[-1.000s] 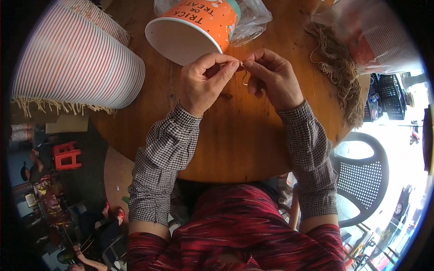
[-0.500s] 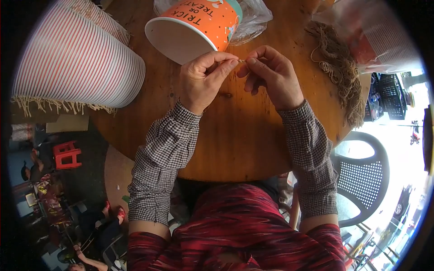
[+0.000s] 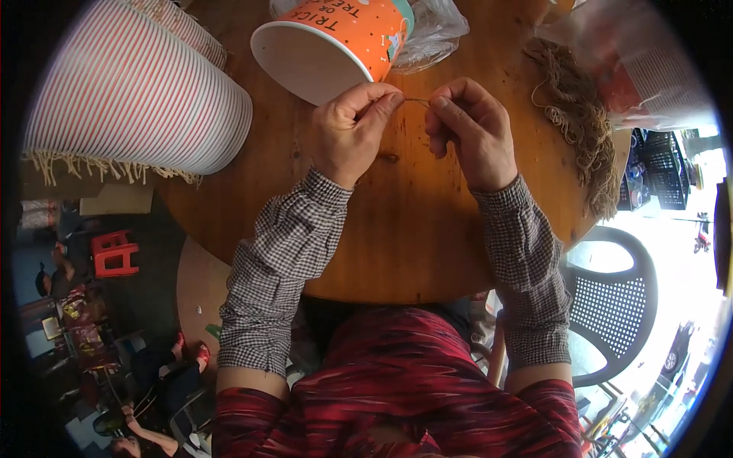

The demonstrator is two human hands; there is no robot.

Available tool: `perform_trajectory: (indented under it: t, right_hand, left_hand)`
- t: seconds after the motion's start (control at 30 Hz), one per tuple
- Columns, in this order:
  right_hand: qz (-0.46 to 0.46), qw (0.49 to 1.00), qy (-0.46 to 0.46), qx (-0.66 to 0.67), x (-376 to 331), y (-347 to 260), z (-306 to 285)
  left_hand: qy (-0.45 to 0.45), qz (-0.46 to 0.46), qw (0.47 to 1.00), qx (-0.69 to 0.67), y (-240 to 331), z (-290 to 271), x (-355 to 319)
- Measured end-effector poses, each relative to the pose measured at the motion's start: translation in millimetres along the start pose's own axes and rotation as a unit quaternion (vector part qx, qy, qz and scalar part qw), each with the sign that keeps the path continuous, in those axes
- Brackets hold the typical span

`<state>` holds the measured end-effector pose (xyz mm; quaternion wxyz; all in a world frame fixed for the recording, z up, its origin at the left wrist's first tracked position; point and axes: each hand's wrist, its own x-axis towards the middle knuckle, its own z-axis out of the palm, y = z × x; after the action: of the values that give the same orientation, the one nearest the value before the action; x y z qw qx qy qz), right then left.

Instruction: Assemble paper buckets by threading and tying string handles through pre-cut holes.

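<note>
A short length of thin tan cord (image 3: 417,100) stretches between my two hands, above the far half of the round wooden table. My left hand (image 3: 353,126) pinches one end between thumb and fingertips. The other end sits in the pinch of my right hand (image 3: 477,130), whose lower fingers curl inward. Just beyond my left hand an orange paper bucket (image 3: 347,34) with a white inside lies on its side, its mouth toward me. A bundle of loose tan cords (image 3: 576,122) lies to the right of my right hand, near the table's edge.
Nested striped paper buckets (image 3: 137,99) with cord ends hanging from them fill the left side. Clear plastic (image 3: 435,34) lies behind the orange bucket. Bagged buckets (image 3: 649,69) stand at the far right, a grey chair (image 3: 611,305) below them. A red stool (image 3: 114,254) and a person sit at left.
My hands have drawn slightly apart, so more of the cord shows between them, straighter than before. The whole view has shifted a little.
</note>
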<state>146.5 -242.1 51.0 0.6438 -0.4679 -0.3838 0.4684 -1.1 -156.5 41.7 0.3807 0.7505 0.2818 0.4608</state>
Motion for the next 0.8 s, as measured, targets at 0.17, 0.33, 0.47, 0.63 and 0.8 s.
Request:
perform_trajectory:
  t: [0.17, 0.33, 0.47, 0.63, 0.8]
  right_hand:
    - [-0.055, 0.997, 0.042, -0.030, -1.5, 6.6, 2.0]
    - [-0.061, 0.996, 0.064, -0.003, -19.7, 15.9, 17.2]
    - [-0.054, 0.996, 0.067, -0.039, -33.3, 15.6, 25.5]
    - [-0.046, 0.994, 0.074, -0.073, -49.9, 21.4, 27.2]
    - [-0.137, 0.942, 0.123, -0.280, -79.1, 25.9, 41.9]
  left_hand:
    - [0.148, 0.177, 0.971, 0.064, -7.1, 2.8, 4.4]
    - [0.001, -0.125, 0.989, -0.075, 8.7, 11.1, -41.4]
    - [-0.057, -0.289, 0.872, -0.392, 6.2, 20.2, -50.4]
    - [-0.074, -0.362, 0.783, -0.499, 14.8, 16.5, -55.3]
    - [-0.062, -0.388, 0.748, -0.535, 1.9, 18.6, -55.8]
